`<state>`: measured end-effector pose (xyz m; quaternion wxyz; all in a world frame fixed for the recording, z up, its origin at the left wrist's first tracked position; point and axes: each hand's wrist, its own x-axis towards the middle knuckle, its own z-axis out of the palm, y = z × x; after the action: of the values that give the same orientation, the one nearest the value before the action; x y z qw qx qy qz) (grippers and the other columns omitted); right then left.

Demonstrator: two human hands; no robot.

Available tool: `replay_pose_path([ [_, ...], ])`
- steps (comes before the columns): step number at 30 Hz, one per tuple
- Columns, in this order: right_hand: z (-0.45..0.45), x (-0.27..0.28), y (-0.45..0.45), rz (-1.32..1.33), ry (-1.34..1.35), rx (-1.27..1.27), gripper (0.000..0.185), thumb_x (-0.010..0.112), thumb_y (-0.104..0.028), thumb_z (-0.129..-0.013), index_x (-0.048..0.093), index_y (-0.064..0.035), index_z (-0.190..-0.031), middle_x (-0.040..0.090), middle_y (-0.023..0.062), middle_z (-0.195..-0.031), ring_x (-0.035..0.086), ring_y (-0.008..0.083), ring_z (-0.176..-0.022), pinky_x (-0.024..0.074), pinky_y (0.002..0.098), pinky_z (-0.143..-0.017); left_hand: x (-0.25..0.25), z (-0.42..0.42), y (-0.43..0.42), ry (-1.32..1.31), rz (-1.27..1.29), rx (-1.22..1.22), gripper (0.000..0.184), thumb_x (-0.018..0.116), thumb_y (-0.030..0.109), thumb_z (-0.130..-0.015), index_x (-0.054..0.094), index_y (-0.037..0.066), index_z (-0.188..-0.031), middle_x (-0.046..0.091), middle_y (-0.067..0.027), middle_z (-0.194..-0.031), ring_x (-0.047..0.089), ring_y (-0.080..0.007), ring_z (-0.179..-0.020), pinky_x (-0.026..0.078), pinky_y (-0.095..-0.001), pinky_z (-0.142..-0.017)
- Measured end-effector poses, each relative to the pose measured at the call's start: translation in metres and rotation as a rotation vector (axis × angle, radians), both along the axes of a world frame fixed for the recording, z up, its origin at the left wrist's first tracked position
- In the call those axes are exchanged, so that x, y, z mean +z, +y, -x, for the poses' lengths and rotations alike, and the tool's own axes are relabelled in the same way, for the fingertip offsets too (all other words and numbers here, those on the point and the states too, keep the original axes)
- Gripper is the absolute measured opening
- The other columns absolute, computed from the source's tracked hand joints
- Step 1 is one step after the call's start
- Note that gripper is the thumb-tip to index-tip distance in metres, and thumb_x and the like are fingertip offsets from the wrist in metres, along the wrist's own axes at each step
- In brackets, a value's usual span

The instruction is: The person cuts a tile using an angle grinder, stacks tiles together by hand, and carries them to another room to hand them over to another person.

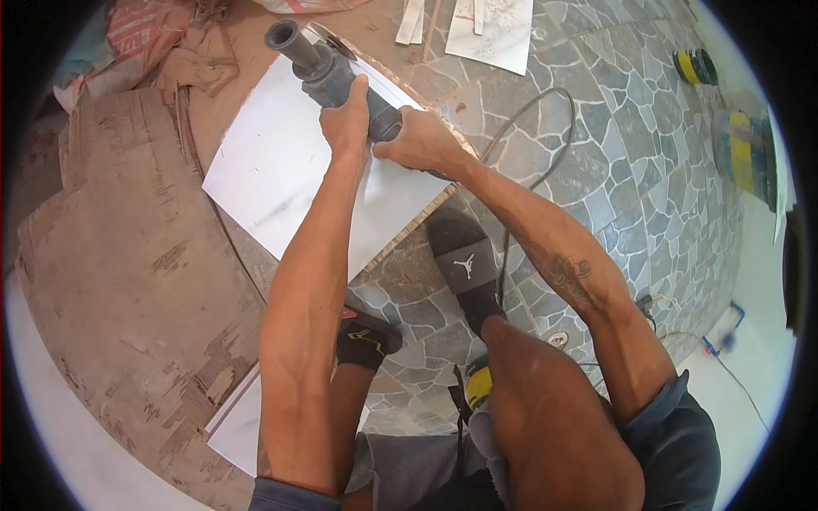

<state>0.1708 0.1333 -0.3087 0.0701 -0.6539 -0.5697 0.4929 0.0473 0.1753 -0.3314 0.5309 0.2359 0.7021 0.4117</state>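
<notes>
A dark angle grinder [331, 81] lies over a white tile [281, 162], its disc [334, 41] near the tile's upper edge. A flared tube-like end [285, 38] sticks out at the grinder's upper left. Around the middle of its body my left hand [346, 121] is closed, thumb along the top. My right hand [419, 140] is closed round the rear end, close to the tile's right edge. Where the disc meets the tile is partly hidden by the tool.
A black cable [569, 119] loops over the stone-patterned floor at right. Worn plywood [128, 255] lies at left. Tile pieces [494, 38] lie at the top, sacks [145, 43] at upper left, buckets [745, 157] at far right. My sandalled foot [464, 264] stands beside the tile.
</notes>
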Motion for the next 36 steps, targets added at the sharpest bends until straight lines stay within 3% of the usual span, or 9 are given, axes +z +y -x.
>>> replay_pose_path([
  [6, -0.002, 0.001, -0.003, 0.033, 0.007, -0.006, 0.072, 0.072, -0.04, -0.067, 0.06, 0.0177, -0.108, 0.068, 0.0301, -0.094, 0.069, 0.0371, -0.09, 0.0546, 0.0414, -0.08, 0.002, -0.003, -0.005, 0.004, -0.015, -0.005, 0.046, 0.075, 0.029, -0.082, 0.065, -0.009, -0.107, 0.067, -0.0157, -0.104, 0.063, -0.0221, -0.091, 0.049, -0.0368, -0.084],
  [9, -0.002, -0.002, -0.007, -0.041, 0.003, -0.021, 0.069, 0.072, -0.039, -0.065, 0.06, 0.0183, -0.101, 0.068, 0.0302, -0.085, 0.071, 0.037, -0.081, 0.0566, 0.0406, -0.075, 0.004, -0.005, -0.007, 0.005, -0.018, -0.002, 0.046, 0.075, 0.028, -0.083, 0.065, -0.009, -0.107, 0.067, -0.0155, -0.104, 0.063, -0.0219, -0.091, 0.049, -0.0369, -0.084],
  [12, -0.004, 0.001, -0.008, 0.016, -0.015, -0.005, 0.074, 0.073, -0.039, -0.067, 0.058, 0.0181, -0.112, 0.068, 0.0302, -0.094, 0.068, 0.0373, -0.091, 0.0546, 0.0416, -0.079, 0.005, -0.006, -0.009, 0.011, -0.02, -0.007, 0.045, 0.075, 0.028, -0.083, 0.065, -0.009, -0.107, 0.067, -0.0152, -0.105, 0.063, -0.0218, -0.092, 0.049, -0.037, -0.084],
  [18, -0.005, 0.0, -0.011, 0.001, -0.018, -0.015, 0.074, 0.073, -0.039, -0.067, 0.057, 0.018, -0.112, 0.068, 0.0297, -0.093, 0.069, 0.0372, -0.088, 0.0548, 0.0415, -0.078, 0.002, -0.007, -0.012, 0.01, -0.033, -0.01, 0.047, 0.074, 0.029, -0.083, 0.064, -0.009, -0.109, 0.067, -0.0158, -0.106, 0.063, -0.023, -0.094, 0.048, -0.0372, -0.087],
  [24, -0.007, 0.001, -0.015, -0.021, 0.003, -0.038, 0.069, 0.072, -0.039, -0.065, 0.06, 0.0181, -0.101, 0.068, 0.0307, -0.088, 0.07, 0.0379, -0.086, 0.0556, 0.0418, -0.077, -0.001, -0.007, -0.015, 0.035, -0.007, -0.022, 0.05, 0.075, 0.031, -0.082, 0.064, -0.009, -0.11, 0.067, -0.0169, -0.109, 0.063, -0.0242, -0.098, 0.048, -0.0377, -0.089],
  [30, -0.008, -0.004, -0.02, -0.041, 0.013, -0.041, 0.067, 0.072, -0.038, -0.065, 0.061, 0.0177, -0.1, 0.068, 0.0307, -0.088, 0.07, 0.038, -0.086, 0.0556, 0.0415, -0.078, 0.004, -0.01, -0.019, 0.045, 0.005, -0.023, 0.051, 0.074, 0.03, -0.082, 0.063, -0.009, -0.112, 0.067, -0.017, -0.11, 0.063, -0.0241, -0.098, 0.048, -0.0377, -0.089],
  [33, -0.009, -0.007, -0.021, -0.03, -0.012, -0.022, 0.069, 0.073, -0.038, -0.068, 0.059, 0.0153, -0.109, 0.069, 0.0252, -0.086, 0.07, 0.0326, -0.081, 0.0549, 0.0394, -0.074, 0.005, -0.012, -0.021, 0.03, -0.001, -0.015, 0.05, 0.074, 0.03, -0.082, 0.063, -0.009, -0.112, 0.066, -0.0167, -0.11, 0.063, -0.0241, -0.098, 0.048, -0.0378, -0.089],
  [36, -0.011, -0.004, -0.022, -0.016, 0.008, -0.031, 0.068, 0.073, -0.038, -0.068, 0.059, 0.0149, -0.109, 0.069, 0.0262, -0.087, 0.069, 0.0341, -0.083, 0.0546, 0.0399, -0.076, 0.005, -0.013, -0.022, 0.014, -0.012, -0.014, 0.05, 0.074, 0.03, -0.082, 0.063, -0.009, -0.112, 0.066, -0.0167, -0.11, 0.063, -0.0243, -0.098, 0.048, -0.038, -0.089],
])
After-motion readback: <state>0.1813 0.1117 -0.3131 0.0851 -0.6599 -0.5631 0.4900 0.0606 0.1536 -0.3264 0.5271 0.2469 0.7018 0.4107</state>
